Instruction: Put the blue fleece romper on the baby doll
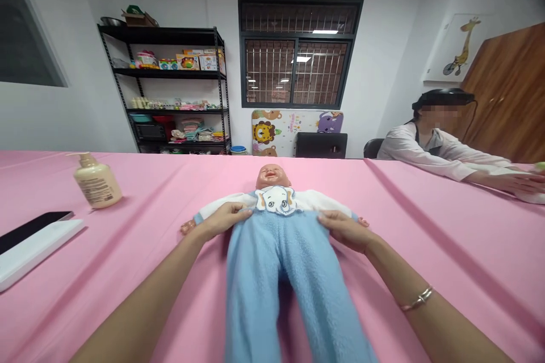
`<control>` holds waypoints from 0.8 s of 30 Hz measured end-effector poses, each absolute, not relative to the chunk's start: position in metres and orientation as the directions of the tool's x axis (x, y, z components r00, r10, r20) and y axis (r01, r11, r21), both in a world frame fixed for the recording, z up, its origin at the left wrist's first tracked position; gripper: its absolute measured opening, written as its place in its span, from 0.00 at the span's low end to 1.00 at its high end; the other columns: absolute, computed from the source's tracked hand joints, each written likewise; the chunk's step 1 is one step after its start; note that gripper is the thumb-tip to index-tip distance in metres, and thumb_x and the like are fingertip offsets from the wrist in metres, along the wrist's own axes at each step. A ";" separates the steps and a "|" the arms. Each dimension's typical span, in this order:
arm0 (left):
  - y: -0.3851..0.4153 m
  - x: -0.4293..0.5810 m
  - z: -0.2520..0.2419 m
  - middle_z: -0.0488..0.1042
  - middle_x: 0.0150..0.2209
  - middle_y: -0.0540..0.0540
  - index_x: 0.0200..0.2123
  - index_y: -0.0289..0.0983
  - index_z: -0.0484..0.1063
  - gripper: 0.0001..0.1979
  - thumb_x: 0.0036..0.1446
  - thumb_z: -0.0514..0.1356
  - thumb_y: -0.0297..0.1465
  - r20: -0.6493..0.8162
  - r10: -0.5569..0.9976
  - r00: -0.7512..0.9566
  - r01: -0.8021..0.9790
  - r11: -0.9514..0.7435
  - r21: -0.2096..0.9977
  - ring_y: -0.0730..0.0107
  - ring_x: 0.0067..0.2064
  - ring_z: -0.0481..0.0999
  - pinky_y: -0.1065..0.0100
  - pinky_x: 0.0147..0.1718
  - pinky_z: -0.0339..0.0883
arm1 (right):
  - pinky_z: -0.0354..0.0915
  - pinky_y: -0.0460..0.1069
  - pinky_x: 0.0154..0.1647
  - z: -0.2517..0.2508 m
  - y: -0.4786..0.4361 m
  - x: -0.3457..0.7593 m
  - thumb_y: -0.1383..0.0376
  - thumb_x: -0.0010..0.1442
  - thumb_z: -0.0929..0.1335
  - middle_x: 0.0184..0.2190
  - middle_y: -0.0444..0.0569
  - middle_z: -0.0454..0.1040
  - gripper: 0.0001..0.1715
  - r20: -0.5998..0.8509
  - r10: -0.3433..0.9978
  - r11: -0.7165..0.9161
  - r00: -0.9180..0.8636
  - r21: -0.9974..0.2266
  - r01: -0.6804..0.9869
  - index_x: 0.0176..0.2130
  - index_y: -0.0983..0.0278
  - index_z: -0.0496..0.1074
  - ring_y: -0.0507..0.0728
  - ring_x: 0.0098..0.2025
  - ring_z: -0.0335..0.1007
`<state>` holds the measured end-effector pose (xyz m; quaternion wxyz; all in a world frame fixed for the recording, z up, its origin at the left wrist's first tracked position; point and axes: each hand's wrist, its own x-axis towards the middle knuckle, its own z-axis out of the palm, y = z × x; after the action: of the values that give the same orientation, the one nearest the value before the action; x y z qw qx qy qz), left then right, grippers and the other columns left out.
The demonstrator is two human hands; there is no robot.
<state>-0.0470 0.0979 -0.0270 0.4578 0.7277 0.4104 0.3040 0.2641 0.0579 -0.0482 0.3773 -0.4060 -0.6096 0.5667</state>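
Left-hand fingers (238, 214) and right-hand fingers (332, 222) extended, open, resting at waistband of blue fleece trousers (272, 272) on baby doll (271, 177), 1 hand each side of waist, no clear grip. Doll on back between hands, legs toward person. Pink-covered counter (426, 238) beneath; pump bottle (96, 180) well left.

Your left hand (223, 221) and right hand (344, 231) lie palm down, fingers pointing inward. Your left forearm (140, 300) and right forearm (443, 323) converge from the lower corners.
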 end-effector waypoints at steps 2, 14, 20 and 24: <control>0.104 -0.039 -0.037 0.70 0.29 0.49 0.29 0.33 0.71 0.20 0.46 0.60 0.47 0.170 0.917 0.361 0.265 -0.276 0.924 0.66 0.32 0.66 0.69 0.31 0.58 | 0.56 0.47 0.32 -0.056 0.065 0.267 0.47 0.50 0.66 0.24 0.43 0.64 0.24 0.066 0.969 0.093 -0.238 -0.990 0.105 0.26 0.66 0.64 0.50 0.28 0.58; 0.126 -0.035 -0.064 0.72 0.36 0.46 0.40 0.33 0.65 0.24 0.40 0.67 0.37 0.203 0.970 0.133 -0.047 -0.198 0.979 0.68 0.40 0.71 0.67 0.44 0.61 | 0.57 0.47 0.31 -0.015 0.015 0.207 0.63 0.57 0.63 0.26 0.43 0.67 0.06 0.572 0.817 0.481 -0.075 -0.603 0.637 0.29 0.63 0.64 0.51 0.28 0.62; 0.126 -0.032 -0.064 0.72 0.36 0.45 0.37 0.33 0.67 0.20 0.42 0.64 0.37 0.225 0.968 0.108 0.036 -0.230 0.973 0.65 0.41 0.70 0.65 0.45 0.60 | 0.54 0.47 0.22 -0.011 -0.065 0.149 0.54 0.53 0.68 0.25 0.44 0.68 0.17 0.446 0.469 0.871 -0.763 -0.091 0.482 0.26 0.64 0.64 0.52 0.26 0.61; 0.122 -0.030 -0.060 0.72 0.37 0.44 0.35 0.32 0.69 0.20 0.41 0.63 0.39 0.244 0.964 0.100 0.082 -0.253 0.964 0.63 0.42 0.70 0.65 0.46 0.59 | 0.47 0.48 0.16 -0.038 -0.070 0.137 0.68 0.53 0.68 0.20 0.44 0.65 0.10 0.456 0.367 0.863 -0.811 0.158 0.480 0.23 0.64 0.62 0.52 0.21 0.57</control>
<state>-0.0303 0.1219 -0.0597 0.4311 0.6036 0.4333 0.5120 0.1368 -0.0697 -0.0384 0.2101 -0.2248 -0.9420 -0.1340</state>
